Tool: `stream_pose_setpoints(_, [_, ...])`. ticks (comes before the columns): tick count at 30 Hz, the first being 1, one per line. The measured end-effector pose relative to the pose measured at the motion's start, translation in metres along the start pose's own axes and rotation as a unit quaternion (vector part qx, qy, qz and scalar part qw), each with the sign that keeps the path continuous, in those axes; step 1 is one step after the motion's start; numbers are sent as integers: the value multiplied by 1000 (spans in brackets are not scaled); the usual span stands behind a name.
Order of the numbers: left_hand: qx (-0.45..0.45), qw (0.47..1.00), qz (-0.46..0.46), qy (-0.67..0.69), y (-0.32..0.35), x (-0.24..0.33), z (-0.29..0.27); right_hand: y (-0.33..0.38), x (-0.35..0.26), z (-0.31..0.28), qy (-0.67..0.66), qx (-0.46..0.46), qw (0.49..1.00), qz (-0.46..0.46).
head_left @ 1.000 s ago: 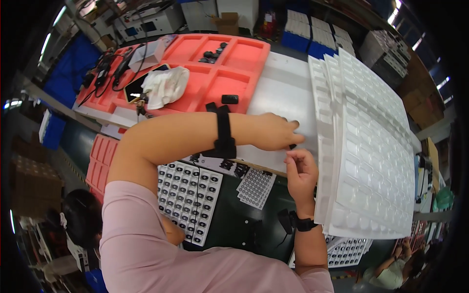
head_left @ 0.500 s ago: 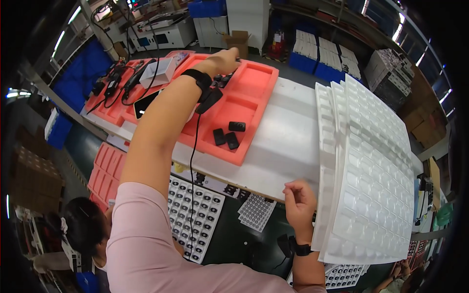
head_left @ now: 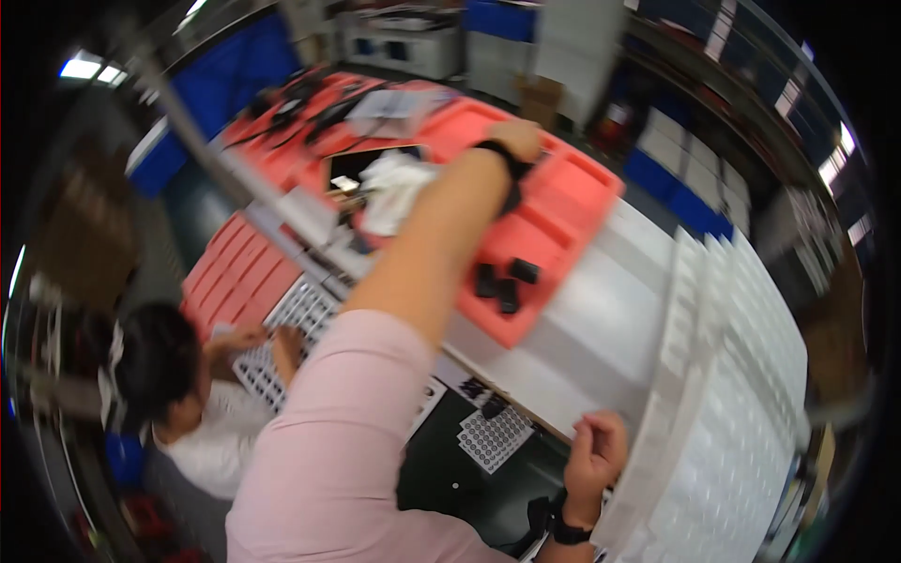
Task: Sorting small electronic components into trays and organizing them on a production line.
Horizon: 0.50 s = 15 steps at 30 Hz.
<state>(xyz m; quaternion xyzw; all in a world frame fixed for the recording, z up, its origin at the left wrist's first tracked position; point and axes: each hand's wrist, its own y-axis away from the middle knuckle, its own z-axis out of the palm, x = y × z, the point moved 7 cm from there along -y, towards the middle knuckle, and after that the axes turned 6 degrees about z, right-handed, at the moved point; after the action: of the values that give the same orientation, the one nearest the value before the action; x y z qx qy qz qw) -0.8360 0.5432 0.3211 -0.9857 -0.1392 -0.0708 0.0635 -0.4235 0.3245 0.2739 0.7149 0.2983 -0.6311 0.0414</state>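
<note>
While the left hand (head_left: 521, 141) is way out at the far side of the red tray (head_left: 580, 192), it's so blurry I honestly can't tell if it's gripping anything. The right hand (head_left: 599, 450) has its fingers loosely curled by the stacked white trays (head_left: 723, 413), can't tell if anything's tucked inside. Three small black pieces (head_left: 524, 271) sit bunched together in the tray's near corner compartment.
</note>
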Motion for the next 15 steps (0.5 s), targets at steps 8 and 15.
stream_pose_setpoints(8, [142, 982, -114, 45, 38, -11, -35, 1, 6, 4, -41, 23, 998, 32])
stream_pose_setpoints(15, [216, 953, 117, 176, 89, 92, -99, -3, 22, -18, 6, 79, 993, 88])
